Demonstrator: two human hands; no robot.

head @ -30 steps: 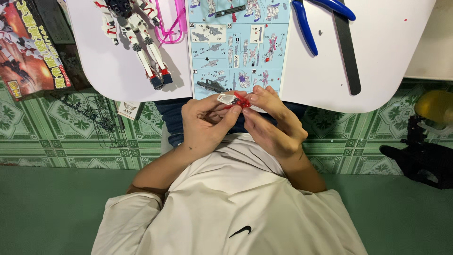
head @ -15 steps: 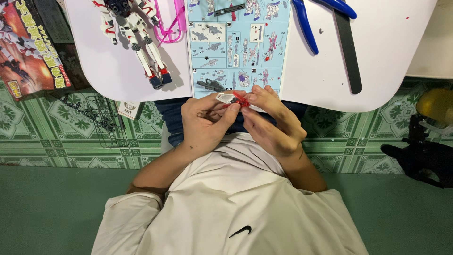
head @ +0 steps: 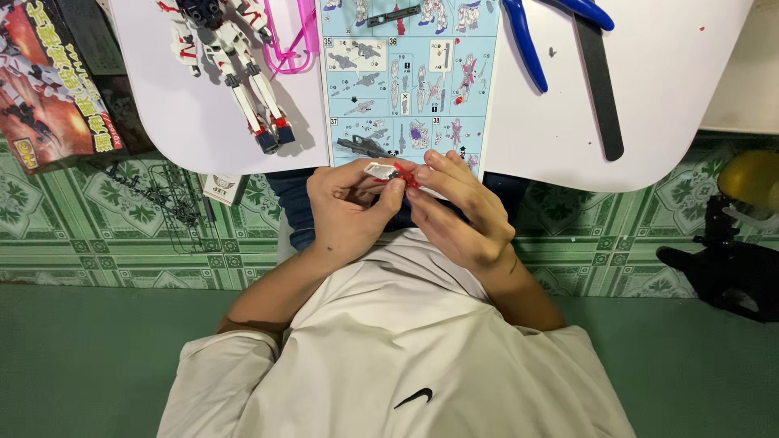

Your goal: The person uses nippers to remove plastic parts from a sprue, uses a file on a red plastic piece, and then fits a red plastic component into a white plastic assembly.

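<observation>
Head view, looking down over a seated person in a white shirt (head: pixel 406 357). The left hand (head: pixel 345 212) and the right hand (head: pixel 458 212) meet just below the near edge of a white table (head: pixel 673 89), above the lap. Both hands are closed in a pinch on one small model part (head: pixel 393 171), a white piece with a red piece set against it; the thumb and forefinger of each hand grip it from opposite sides, so that the fingertips nearly touch. How the two pieces join cannot be told, as fingers cover them.

On the table, directly beyond the hands, lies a pale blue instruction sheet (head: pixel 410 77) printed with assembly diagrams; its near edge reaches the table edge. A small dark grey part (head: pixel 361 147) rests on the sheet's lower left corner, near the left hand. To the left of the sheet lies a partly built white model robot (head: pixel 235 57) with red and dark blue trim, its legs pointing towards the person, and a pink plastic runner (head: pixel 296 36) lies between it and the sheet. To the right of the sheet lie blue-handled nippers (head: pixel 527 45) and a long black file (head: pixel 600 85), just beside each other.

Off the table's left edge sits the kit box (head: pixel 49 81), and dark grey runners (head: pixel 154 195) lie on the green patterned floor (head: pixel 625 235).
</observation>
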